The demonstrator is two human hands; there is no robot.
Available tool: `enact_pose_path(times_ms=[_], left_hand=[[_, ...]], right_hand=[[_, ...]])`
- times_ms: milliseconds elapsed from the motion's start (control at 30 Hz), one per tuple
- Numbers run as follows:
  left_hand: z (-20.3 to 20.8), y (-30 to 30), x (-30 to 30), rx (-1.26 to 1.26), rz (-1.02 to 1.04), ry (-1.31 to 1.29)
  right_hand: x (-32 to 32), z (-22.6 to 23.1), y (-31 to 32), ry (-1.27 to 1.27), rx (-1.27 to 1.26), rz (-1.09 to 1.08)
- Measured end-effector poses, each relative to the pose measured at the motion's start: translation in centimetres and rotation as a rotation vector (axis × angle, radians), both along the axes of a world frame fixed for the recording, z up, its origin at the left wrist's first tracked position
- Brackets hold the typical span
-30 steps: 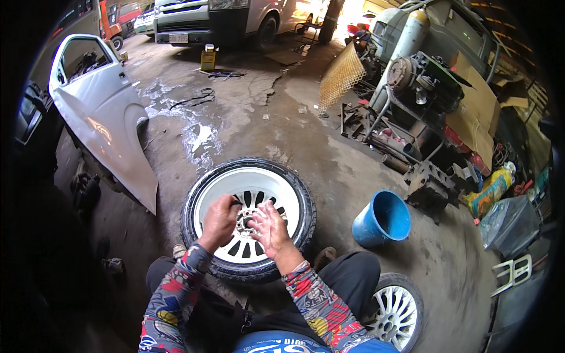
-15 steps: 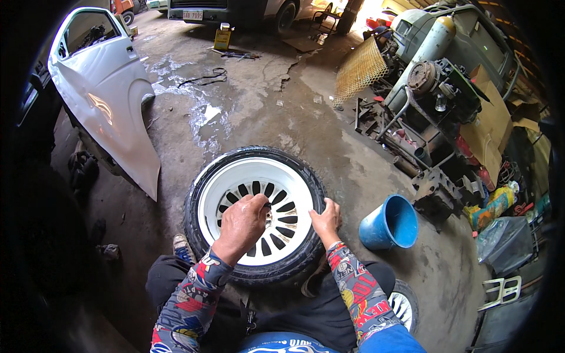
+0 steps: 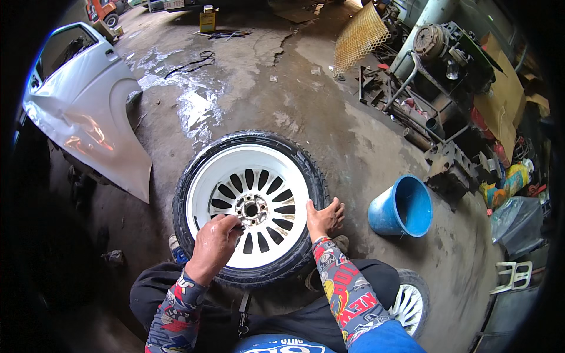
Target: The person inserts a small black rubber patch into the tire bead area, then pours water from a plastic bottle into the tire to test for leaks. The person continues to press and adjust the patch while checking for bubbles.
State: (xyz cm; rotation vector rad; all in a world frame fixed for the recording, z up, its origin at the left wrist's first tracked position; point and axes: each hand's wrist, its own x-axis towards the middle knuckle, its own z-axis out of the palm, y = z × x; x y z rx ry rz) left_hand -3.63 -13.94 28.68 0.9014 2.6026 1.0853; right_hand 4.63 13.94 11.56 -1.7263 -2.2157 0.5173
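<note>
A car wheel lies flat in front of me, its white multi-spoke rim (image 3: 254,207) set in a black tire (image 3: 182,203). Over the near left part of the rim is my left hand (image 3: 215,246), fingers pinched together. A small dark bit shows at its fingertips, too hidden to name. My right hand (image 3: 324,218) grips the right side of the tire, thumb toward the rim and fingers over the outer edge. Brown grime marks the hub and the spoke roots.
A blue bucket (image 3: 400,206) stands to the right. Near my right knee is another white-rimmed wheel (image 3: 408,306). A white car body panel (image 3: 94,112) leans at the left. Metal parts, an engine block (image 3: 450,170) and a mesh sheet (image 3: 360,40) line the right. Water wets the floor ahead.
My left hand has moved left and nearer to me, off the hub, which now shows. The right hand stays at the tire's right side. The view has shifted downward.
</note>
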Motion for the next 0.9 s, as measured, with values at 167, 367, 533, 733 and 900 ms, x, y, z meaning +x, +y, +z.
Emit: enact_pose_path(times_ms=[167, 367, 533, 733, 900], left_hand=[[-0.3, 1.1, 0.0, 0.001, -0.054, -0.072], [0.5, 1.5, 0.8, 0.06, -0.032, 0.011], [1.3, 1.1, 0.8, 0.088, 0.051, 0.042], [1.0, -0.3, 1.0, -0.018, 0.028, 0.058], [-1.3, -0.3, 1.1, -0.093, -0.05, 0.042]], right_hand=[[0.0, 0.7, -0.1, 0.09, 0.065, -0.008], [1.3, -0.6, -0.3, 0.24, 0.113, 0.102], [3.9, -0.9, -1.7, -0.035, 0.161, 0.219], [4.0, -2.1, -2.0, -0.021, 0.177, 0.172], [3.8, -3.1, -0.9, 0.236, 0.196, 0.102]])
